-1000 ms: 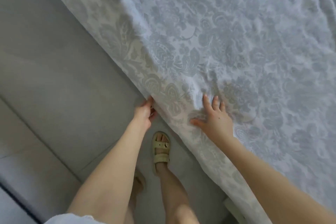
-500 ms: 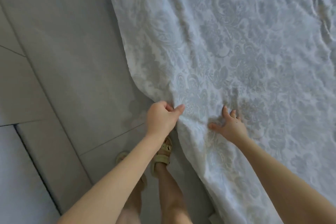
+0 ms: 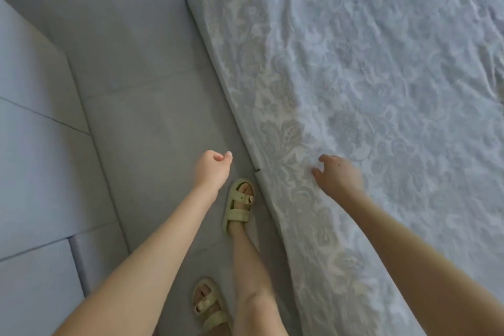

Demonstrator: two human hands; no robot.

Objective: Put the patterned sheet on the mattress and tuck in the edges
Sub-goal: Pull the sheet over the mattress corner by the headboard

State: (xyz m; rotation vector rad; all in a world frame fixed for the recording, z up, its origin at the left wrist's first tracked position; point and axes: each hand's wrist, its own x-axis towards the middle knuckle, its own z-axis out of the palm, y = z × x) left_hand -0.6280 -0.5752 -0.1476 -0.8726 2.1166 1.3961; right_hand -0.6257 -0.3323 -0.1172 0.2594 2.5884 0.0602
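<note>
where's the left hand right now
In the head view the left hand is over the floor left of centre, apart from the patterned sheet on its right, just beyond the front sandal.

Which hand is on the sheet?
The right hand: its fingers rest on the sheet at the bed's edge. The left hand hangs over the floor, curled, holding nothing.

Bedroom in a home, by the look of it. Floral patterned sheet (image 3: 381,90) spread wide and rumpled, draped over a long straight edge low down. Pale floor (image 3: 152,106) of large tiles with thin joints. Soft buckled sandals (image 3: 240,206) on bare feet just beside.
</note>
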